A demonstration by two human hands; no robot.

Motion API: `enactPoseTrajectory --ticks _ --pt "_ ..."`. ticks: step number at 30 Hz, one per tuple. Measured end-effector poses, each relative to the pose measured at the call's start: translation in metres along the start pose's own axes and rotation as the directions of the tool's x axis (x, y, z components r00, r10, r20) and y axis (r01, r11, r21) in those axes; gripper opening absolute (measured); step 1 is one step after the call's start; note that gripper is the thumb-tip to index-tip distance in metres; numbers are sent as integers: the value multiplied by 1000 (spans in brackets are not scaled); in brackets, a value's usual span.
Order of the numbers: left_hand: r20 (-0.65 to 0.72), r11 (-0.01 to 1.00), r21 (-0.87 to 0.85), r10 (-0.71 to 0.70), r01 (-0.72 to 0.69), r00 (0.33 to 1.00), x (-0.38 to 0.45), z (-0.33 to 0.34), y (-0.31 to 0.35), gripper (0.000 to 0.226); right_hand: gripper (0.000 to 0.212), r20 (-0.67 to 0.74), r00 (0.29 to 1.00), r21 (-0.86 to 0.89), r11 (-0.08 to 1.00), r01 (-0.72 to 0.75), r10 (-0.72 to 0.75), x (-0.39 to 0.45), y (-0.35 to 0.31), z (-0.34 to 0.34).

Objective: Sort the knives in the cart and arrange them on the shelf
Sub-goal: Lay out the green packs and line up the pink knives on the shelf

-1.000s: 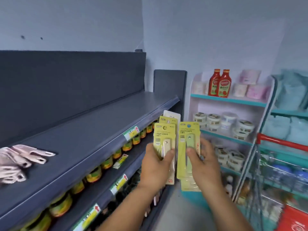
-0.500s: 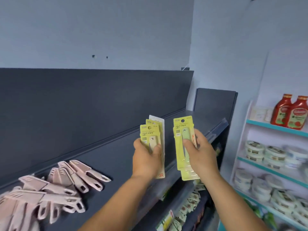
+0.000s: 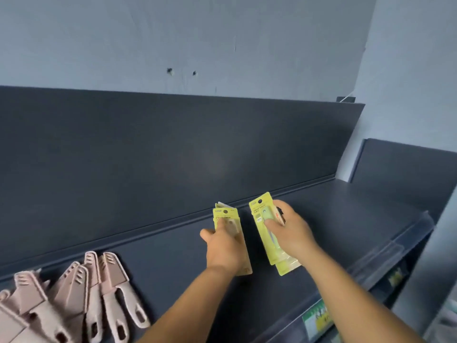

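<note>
Two stacks of yellow knife packs are held low over the dark shelf. Left hand grips the beige-knife packs; right hand grips the green-knife packs. Pink sheathed knives lie heaped at the shelf's left.

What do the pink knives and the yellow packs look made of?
Pink knives: likely matte plastic sheaths and handles, uniform colour, moulded slots. Yellow packs: printed card with what seems a clear glossy blister; the left hand's packs look alike.
</note>
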State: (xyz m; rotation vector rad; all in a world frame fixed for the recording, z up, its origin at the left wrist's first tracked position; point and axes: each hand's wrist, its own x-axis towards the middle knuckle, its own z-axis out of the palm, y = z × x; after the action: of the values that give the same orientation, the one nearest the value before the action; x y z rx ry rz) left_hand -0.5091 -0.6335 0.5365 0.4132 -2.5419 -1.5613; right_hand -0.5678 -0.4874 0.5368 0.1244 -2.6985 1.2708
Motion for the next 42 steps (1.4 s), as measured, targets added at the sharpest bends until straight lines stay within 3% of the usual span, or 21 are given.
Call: enactPoseTrajectory --ticks 5,7,9,16,20,24,31,35,42 --pt "-74 948 304 -77 96 994 25 23 11 30 50 162 987 -179 984 16 13 44 11 6" --pt "-57 864 500 -27 52 998 28 28 14 34 49 237 971 -291 955 62 9 53 14 11" --pt "-13 808 590 2 6 1000 30 31 16 36 50 306 952 -343 933 110 0 57 18 15" --pt "48 772 635 13 -40 999 36 34 15 45 52 371 928 -348 932 97 42 55 20 16" --pt "61 757 647 68 -91 996 36 31 11 53 52 308 951 -321 945 66 38 40 16 4" --pt "149 686 680 215 -258 965 25 28 9 51 54 228 974 -384 920 73 17 7 12 -14" --pt "417 523 653 356 -548 836 -29 37 17 54 56 71 989 -518 852 -75 130 -79 22 -41" --pt "563 427 563 428 -707 707 -75 53 19 55 56 -52 978 -506 839 -202 204 -138 39 -53" --pt "717 389 331 489 -860 497 -159 103 -12 58 55 -251 887 -395 795 -460 388 -249 86 -69"
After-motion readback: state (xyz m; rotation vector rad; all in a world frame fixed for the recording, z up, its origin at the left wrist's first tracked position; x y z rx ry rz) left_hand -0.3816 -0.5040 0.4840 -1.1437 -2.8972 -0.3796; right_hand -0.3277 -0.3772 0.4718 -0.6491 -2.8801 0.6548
